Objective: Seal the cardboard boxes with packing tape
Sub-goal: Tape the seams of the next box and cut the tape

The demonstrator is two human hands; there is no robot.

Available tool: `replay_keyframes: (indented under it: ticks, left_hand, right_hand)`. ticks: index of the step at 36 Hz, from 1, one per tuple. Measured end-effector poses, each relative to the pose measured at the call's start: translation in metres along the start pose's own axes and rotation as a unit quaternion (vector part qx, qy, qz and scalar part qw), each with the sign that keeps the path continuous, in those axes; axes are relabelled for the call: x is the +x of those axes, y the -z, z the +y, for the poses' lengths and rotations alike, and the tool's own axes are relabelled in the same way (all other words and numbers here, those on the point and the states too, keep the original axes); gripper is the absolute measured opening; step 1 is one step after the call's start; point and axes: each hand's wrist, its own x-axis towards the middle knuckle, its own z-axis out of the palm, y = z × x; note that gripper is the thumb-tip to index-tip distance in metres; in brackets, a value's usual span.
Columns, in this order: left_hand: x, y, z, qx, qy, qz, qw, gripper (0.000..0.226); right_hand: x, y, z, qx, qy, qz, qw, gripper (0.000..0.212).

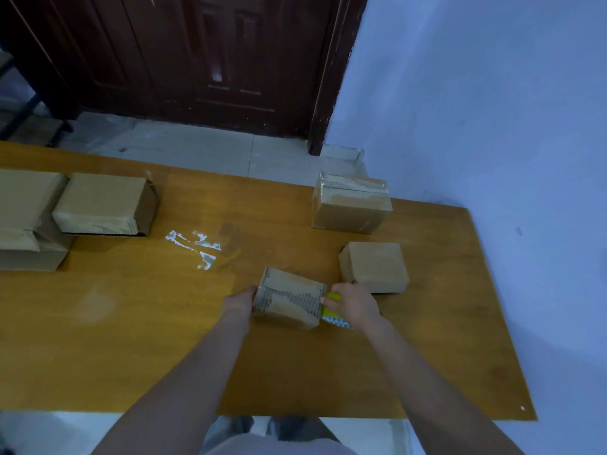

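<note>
Small cardboard box (289, 298) sits near the middle of the wooden table (131, 339), toward the near edge, tilted a bit, its near face torn so the corrugated layer shows. Left hand (241, 298) pressed against the box's left end, fingers wrapped round the far corner, gripping it. Right hand (353, 305) at the box's right end, fingers closed around a yellow tape dispenser (331, 305); white patterned part of the dispenser pokes out below the hand, touching or just off the box's right edge, cannot tell which. Plain closed box (374, 266) just beyond the right hand, close behind the dispenser, crowding that side. Taped box (351, 203) further back on the right near the table's far edge, clear tape visible across its top. Far left: a cluster of boxes, one open-ended box (103, 205) lying on its side, resting on or against larger boxes (28, 221) at the frame edge; well apart from the hands. Shiny tape scraps (197, 246) stuck on the tabletop between the left cluster and the held box. Beyond the table a dark wooden door (197, 60), tiled floor, blue-white wall (476, 110) on the right hard against the table's right side.
</note>
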Motion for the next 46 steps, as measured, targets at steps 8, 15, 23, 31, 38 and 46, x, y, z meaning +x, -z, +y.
replay_keyframes:
  ticks: [8, 15, 23, 31, 38, 46]
  left_hand:
    - [0.022, 0.006, 0.029, 0.055, -0.055, -0.027, 0.997, 0.034]
    - [0.004, 0.009, 0.039, 0.122, -0.323, 0.174, 0.922, 0.026]
    - [-0.041, -0.014, -0.024, 0.430, -0.586, 0.120, 0.676, 0.039]
    - [-0.047, -0.019, -0.032, 0.556, -0.508, 0.075, 0.653, 0.059]
    - [-0.046, -0.017, -0.026, 0.644, -0.440, 0.045, 0.624, 0.068]
    - [-0.054, -0.019, -0.031, 0.655, -0.422, 0.042, 0.626, 0.073]
  right_hand:
    - [-0.015, -0.027, -0.015, 0.098, -0.034, 0.024, 0.994, 0.040]
    - [-0.023, -0.027, -0.010, 0.348, -0.011, -0.086, 0.934, 0.014]
    - [-0.027, -0.039, -0.003, 0.480, 0.006, -0.087, 0.873, 0.017]
    - [-0.032, -0.059, -0.011, 0.488, 0.012, -0.029, 0.872, 0.022]
    - [-0.037, -0.062, -0.015, 0.309, 0.017, -0.008, 0.951, 0.022]
    - [-0.036, -0.069, -0.020, 0.270, -0.023, -0.019, 0.962, 0.040]
